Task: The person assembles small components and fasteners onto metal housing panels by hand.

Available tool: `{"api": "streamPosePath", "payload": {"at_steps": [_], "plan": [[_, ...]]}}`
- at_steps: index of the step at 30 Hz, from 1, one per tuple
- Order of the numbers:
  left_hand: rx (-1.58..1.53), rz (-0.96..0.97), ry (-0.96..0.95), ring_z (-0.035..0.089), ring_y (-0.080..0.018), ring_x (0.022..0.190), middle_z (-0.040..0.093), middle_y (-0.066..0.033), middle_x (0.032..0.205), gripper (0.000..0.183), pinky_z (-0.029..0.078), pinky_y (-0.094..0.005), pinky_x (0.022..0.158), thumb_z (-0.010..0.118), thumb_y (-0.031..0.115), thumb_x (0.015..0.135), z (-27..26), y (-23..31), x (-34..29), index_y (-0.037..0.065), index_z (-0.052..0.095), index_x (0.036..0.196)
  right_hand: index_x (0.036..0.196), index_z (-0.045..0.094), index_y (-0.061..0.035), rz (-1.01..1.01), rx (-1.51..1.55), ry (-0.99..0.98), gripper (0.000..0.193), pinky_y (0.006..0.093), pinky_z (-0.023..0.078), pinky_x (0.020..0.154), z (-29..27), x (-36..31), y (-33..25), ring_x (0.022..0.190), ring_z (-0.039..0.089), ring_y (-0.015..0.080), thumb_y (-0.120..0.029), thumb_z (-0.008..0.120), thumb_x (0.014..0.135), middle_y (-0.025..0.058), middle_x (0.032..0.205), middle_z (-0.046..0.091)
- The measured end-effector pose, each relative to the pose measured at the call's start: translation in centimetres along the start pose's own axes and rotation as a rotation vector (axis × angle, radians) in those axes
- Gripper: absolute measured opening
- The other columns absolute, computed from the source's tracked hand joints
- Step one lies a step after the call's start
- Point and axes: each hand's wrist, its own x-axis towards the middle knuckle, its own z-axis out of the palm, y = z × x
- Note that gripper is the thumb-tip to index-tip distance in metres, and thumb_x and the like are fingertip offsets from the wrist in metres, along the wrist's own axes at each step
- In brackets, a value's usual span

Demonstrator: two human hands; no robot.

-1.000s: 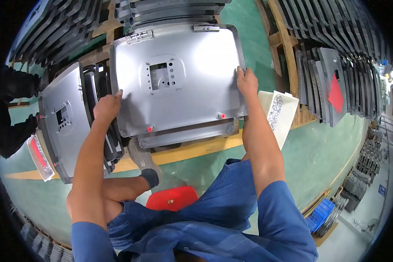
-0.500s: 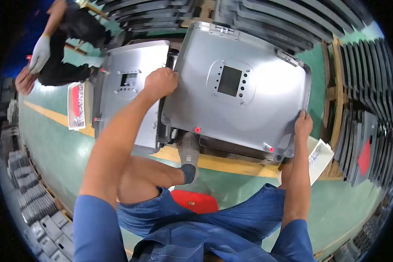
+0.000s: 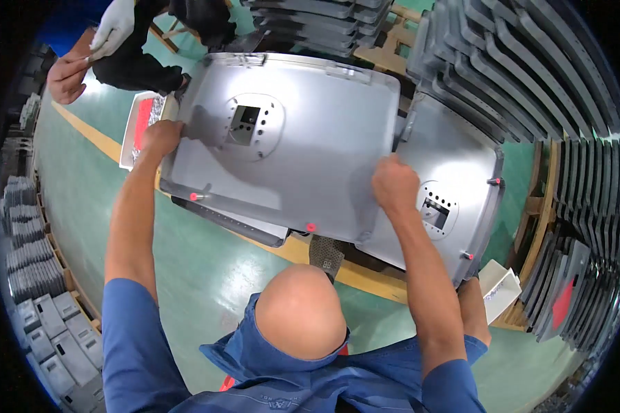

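Observation:
A wide grey metal panel (image 3: pixel 317 151) with raised edges is held level between my two hands. It has a square cutout ringed by small holes, and red caps sit on two posts along its near edge. My left hand (image 3: pixel 162 138) is closed on the panel's left edge. My right hand (image 3: pixel 397 182) grips its right edge, fingers mostly hidden. The panel hangs over a lower panel (image 3: pixel 227 221), of which only the near edge shows. Beside it on the right lies a similar panel (image 3: pixel 455 165), partly covered, with its own cutout and red-capped posts.
Several stacked grey panels (image 3: pixel 489 69) stand at the back right, more (image 3: pixel 310 24) at the back. White boxes of small parts stand left (image 3: pixel 131 131) and right (image 3: pixel 496 292). A co-worker's gloved hand (image 3: pixel 114 27) is at upper left. Grey parts (image 3: pixel 55 337) are piled lower left.
The panel in my hands has moved left, from over the right-hand place to over the left-hand panel. Another panel now shows at right. My knee has risen into view.

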Motion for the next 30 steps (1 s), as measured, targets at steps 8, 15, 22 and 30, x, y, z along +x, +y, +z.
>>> {"api": "streamPosePath", "payload": {"at_steps": [8,15,22,30], "plan": [[-0.084,-0.202,-0.065,0.056,-0.0367,0.097,0.06,-0.0192,0.102,0.048,0.043,-0.046,0.084,0.032,0.043,0.089,4.0,-3.1,1.2,0.009,0.063,0.1,0.081,0.05,0.0049,-0.103,-0.012,-0.088,0.019,0.041,0.05,0.05,6.0,0.3,-5.6,0.056,0.062,0.0328,-0.013,0.046,0.075,0.0189,0.062,0.061],[-0.012,-0.036,-0.015,0.059,-0.0368,0.09,0.06,-0.0207,0.099,0.047,0.046,-0.0487,0.074,0.032,0.043,0.091,10.3,-5.6,4.9,0.007,0.061,0.098,0.082,0.046,0.0013,-0.014,0.125,-0.071,0.024,0.0447,0.047,0.05,5.4,-0.1,-6.1,0.054,0.059,0.035,-0.023,0.044,0.085,0.016,0.057,0.059],[-1.641,-0.371,-0.292,0.046,-0.0084,0.063,0.049,0.0006,0.073,0.029,0.037,-0.0234,0.052,0.056,0.032,0.086,13.3,-4.9,-2.9,0.003,0.057,0.091,0.084,0.049,-0.0005,0.176,0.239,-0.117,0.035,0.0458,0.046,0.057,-0.2,-3.8,-4.7,0.064,0.06,0.0368,-0.035,0.045,0.088,0.0203,0.068,0.06],[-2.16,-0.122,-0.387,0.051,-0.0109,0.07,0.053,-0.0038,0.076,0.016,0.047,-0.0187,0.06,0.051,0.012,0.089,-4.9,11.4,-17.5,-0.002,0.053,0.097,0.094,0.051,-0.0021,0.09,0.582,0.063,0.022,0.0432,0.045,0.059,-8.8,-11.1,-4.8,0.07,0.058,0.0367,-0.023,0.049,0.087,0.0159,0.075,0.061]]}}
